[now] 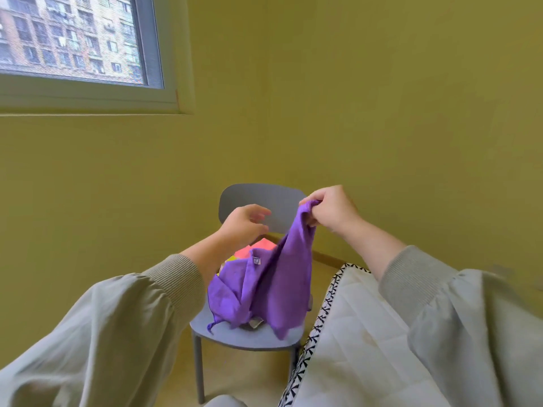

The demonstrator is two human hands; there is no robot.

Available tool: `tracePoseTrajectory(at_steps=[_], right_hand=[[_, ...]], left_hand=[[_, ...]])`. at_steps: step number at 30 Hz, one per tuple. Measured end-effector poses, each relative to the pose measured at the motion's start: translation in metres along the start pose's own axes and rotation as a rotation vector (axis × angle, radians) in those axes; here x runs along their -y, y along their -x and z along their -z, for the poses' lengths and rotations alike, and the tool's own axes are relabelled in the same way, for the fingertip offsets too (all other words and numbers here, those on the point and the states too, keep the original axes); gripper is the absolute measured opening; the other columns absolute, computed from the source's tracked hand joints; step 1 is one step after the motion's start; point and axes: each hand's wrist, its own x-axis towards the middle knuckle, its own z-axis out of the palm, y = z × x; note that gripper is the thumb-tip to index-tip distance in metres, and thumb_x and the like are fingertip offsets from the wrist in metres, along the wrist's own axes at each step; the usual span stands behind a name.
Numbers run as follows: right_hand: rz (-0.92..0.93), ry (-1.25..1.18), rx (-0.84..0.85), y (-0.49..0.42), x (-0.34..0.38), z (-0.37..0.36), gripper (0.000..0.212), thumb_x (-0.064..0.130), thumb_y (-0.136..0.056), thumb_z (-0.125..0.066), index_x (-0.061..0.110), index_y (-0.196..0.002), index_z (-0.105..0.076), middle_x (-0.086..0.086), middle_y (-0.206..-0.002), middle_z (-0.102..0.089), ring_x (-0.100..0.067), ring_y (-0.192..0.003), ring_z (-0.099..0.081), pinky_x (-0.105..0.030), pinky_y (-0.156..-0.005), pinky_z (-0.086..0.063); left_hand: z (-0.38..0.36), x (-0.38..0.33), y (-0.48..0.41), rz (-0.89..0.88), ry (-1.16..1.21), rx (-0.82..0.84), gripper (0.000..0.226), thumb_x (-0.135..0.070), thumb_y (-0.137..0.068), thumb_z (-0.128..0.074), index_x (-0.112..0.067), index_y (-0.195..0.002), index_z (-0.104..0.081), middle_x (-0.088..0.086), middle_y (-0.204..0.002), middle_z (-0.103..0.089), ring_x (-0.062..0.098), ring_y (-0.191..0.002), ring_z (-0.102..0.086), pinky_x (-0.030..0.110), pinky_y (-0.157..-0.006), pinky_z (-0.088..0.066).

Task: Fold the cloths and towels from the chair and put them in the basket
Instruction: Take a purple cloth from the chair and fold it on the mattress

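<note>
A grey chair [264,202] stands against the yellow wall at centre. A purple cloth [276,289] hangs from my right hand [330,211], which grips its top corner above the seat; the cloth's lower end drapes on the seat. My left hand [245,223] hovers just left of the cloth with fingers relaxed, holding nothing. Behind the purple cloth lie a pink cloth [258,248] and a bit of yellow-green cloth [231,259], mostly hidden. No basket is in view.
A white quilted mattress [352,348] with black-patterned edging lies right of the chair, touching its side. A window [73,39] is at the upper left. Bare yellow floor lies left of the chair.
</note>
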Motion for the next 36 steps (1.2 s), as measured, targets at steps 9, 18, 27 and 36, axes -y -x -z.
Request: tracePoseTrajectory(at_steps=[9,18,27,36], right_hand=[[0.126,0.137,-0.167,-0.009,0.013,0.002,0.054,0.032,-0.090,-0.060,0.021,-0.049,-0.027,0.002,-0.049,-0.023,-0.015,-0.048,-0.020,-0.028,-0.042,-0.013],[0.113,0.053,-0.348,-0.001,0.000,0.021,0.052,0.024,-0.096,-0.052,0.019,-0.053,-0.023,0.001,-0.051,-0.022,-0.015,-0.050,-0.019,-0.028,-0.043,-0.018],[0.089,0.017,-0.318,0.021,-0.005,0.049,0.035,0.013,-0.092,-0.051,0.015,-0.060,-0.037,0.001,-0.055,-0.031,-0.015,-0.054,-0.026,-0.032,-0.051,-0.018],[-0.017,-0.046,-0.237,0.058,0.010,0.085,0.032,0.012,-0.093,-0.044,0.017,-0.061,-0.045,-0.001,-0.064,-0.046,-0.019,-0.062,-0.040,-0.029,-0.056,-0.032]], left_hand=[[-0.012,-0.018,0.008,0.012,0.018,0.233,0.020,-0.026,-0.083,-0.071,-0.018,-0.101,-0.066,-0.003,-0.095,-0.069,0.013,-0.086,-0.064,0.026,-0.078,-0.050],[-0.040,-0.018,0.008,0.025,-0.263,0.285,0.021,-0.024,-0.081,-0.072,-0.006,-0.090,-0.066,0.005,-0.081,-0.062,0.021,-0.075,-0.054,0.028,-0.072,-0.046],[-0.041,-0.057,0.027,-0.047,-0.231,-0.089,0.025,-0.021,-0.098,-0.047,-0.002,-0.105,-0.062,0.016,-0.107,-0.065,0.030,-0.102,-0.057,0.026,-0.073,-0.035],[-0.034,-0.129,0.067,-0.155,-0.127,0.023,0.024,-0.032,-0.095,-0.055,-0.013,-0.082,-0.062,0.000,-0.077,-0.059,0.021,-0.080,-0.054,0.025,-0.063,-0.039]])
